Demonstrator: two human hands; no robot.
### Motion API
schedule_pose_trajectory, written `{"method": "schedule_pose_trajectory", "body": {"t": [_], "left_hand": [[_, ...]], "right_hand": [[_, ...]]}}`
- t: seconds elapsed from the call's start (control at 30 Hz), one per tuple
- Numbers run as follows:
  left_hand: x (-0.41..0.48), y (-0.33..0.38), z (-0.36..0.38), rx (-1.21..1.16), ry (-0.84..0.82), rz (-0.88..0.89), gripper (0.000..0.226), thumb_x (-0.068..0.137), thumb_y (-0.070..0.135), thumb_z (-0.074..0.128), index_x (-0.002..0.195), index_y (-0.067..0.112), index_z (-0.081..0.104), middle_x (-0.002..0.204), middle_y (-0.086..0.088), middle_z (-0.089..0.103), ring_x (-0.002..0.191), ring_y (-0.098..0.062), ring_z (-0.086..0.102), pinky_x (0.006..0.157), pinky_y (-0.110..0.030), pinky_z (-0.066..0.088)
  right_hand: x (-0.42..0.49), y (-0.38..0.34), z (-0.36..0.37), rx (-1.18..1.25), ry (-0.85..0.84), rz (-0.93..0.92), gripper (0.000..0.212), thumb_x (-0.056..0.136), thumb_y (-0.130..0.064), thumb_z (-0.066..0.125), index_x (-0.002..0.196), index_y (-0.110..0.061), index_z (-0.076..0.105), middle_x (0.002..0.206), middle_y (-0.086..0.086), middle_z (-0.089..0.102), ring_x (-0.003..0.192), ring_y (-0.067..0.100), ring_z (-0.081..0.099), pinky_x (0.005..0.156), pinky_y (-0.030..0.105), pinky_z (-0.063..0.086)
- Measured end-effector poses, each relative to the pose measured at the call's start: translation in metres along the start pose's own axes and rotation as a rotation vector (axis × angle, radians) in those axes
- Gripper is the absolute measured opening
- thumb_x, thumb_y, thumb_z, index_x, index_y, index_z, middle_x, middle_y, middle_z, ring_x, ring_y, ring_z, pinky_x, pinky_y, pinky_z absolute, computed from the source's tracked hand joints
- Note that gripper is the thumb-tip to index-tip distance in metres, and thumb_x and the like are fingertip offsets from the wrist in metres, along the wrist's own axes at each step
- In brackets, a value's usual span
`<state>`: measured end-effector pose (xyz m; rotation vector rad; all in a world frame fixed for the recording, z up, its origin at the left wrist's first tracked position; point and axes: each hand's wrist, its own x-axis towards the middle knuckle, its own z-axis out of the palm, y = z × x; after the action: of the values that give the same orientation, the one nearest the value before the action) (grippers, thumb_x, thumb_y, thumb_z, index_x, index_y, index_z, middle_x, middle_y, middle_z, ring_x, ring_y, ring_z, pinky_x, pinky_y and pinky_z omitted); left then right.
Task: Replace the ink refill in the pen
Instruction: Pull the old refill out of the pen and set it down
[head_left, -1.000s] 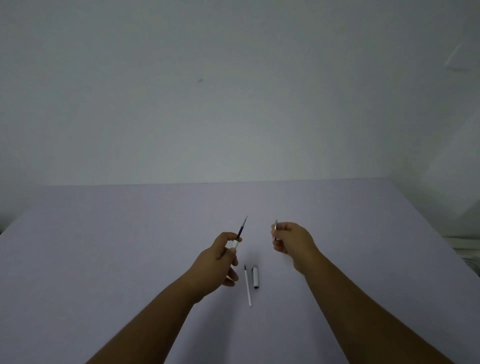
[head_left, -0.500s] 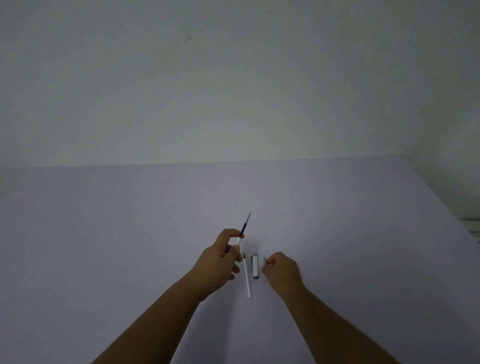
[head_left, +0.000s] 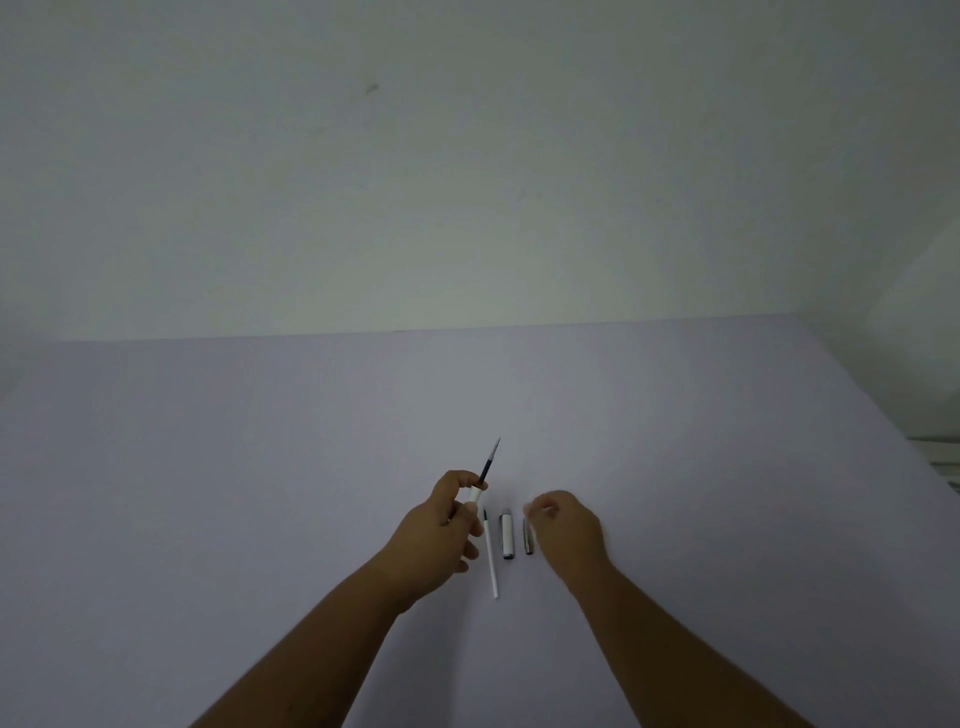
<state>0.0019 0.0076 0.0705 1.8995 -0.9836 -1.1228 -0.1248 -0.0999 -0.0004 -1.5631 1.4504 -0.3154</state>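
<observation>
My left hand (head_left: 441, 535) grips the white pen barrel (head_left: 474, 493), tilted up and away from me. A dark ink refill (head_left: 490, 461) sticks out of its top with the fine tip pointing up. On the table just right of that hand lie a thin white refill (head_left: 491, 561), a white pen cap (head_left: 507, 536) and a small dark metal tip piece (head_left: 529, 538), side by side. My right hand (head_left: 569, 532) rests beside the tip piece. Its blurred fingertips are right next to the piece's far end, with nothing between them.
The pale lilac table (head_left: 260, 467) stretches wide around the parts. A plain wall (head_left: 467, 182) rises behind its far edge. The table's right edge (head_left: 883, 415) runs diagonally, with something pale beyond it at the far right.
My right hand came down from mid-air with the tip piece, which now lies on the table right of the cap. The left hand kept its hold on the barrel.
</observation>
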Motion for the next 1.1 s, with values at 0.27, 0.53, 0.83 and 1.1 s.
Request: {"method": "schedule_pose_trajectory", "body": {"t": [0.27,0.53,0.83,1.1], "left_hand": [[-0.003,0.012,0.001,0.001,-0.016,0.005,0.02,0.099,0.023,0.032,0.113,0.034,0.041,0.088,0.001,0.06,0.075,-0.017,0.062,0.071,-0.028,0.056],[-0.005,0.012,0.0,-0.013,-0.041,0.013,0.023,0.099,0.021,0.032,0.112,0.034,0.046,0.089,-0.001,0.061,0.076,-0.017,0.062,0.074,-0.031,0.056],[0.001,-0.005,-0.001,0.014,0.004,-0.004,0.032,0.099,0.025,0.036,0.129,0.032,0.041,0.098,0.0,0.064,0.08,-0.015,0.064,0.078,-0.031,0.055],[0.004,-0.021,-0.001,0.008,0.014,-0.057,0.027,0.098,0.025,0.039,0.12,0.023,0.055,0.098,0.002,0.063,0.081,-0.014,0.062,0.078,-0.027,0.053]], "right_hand": [[-0.029,-0.066,-0.032,0.56,-0.298,-0.182,0.014,0.088,-0.018,0.061,0.089,-0.024,0.074,0.076,-0.003,0.061,0.059,0.011,0.042,0.06,0.024,0.04],[-0.015,-0.083,-0.047,0.807,-0.11,-0.139,0.011,0.087,-0.011,0.062,0.079,-0.017,0.064,0.073,-0.001,0.063,0.06,0.011,0.049,0.058,0.023,0.043],[0.033,-0.012,-0.029,-0.103,-0.117,0.029,0.018,0.083,-0.014,0.067,0.068,-0.005,0.065,0.062,0.01,0.061,0.065,0.025,0.061,0.077,0.043,0.058],[0.032,0.011,-0.009,-0.271,-0.037,-0.054,0.026,0.086,-0.019,0.062,0.087,0.006,0.071,0.089,0.021,0.073,0.073,0.025,0.065,0.077,0.035,0.055]]}}
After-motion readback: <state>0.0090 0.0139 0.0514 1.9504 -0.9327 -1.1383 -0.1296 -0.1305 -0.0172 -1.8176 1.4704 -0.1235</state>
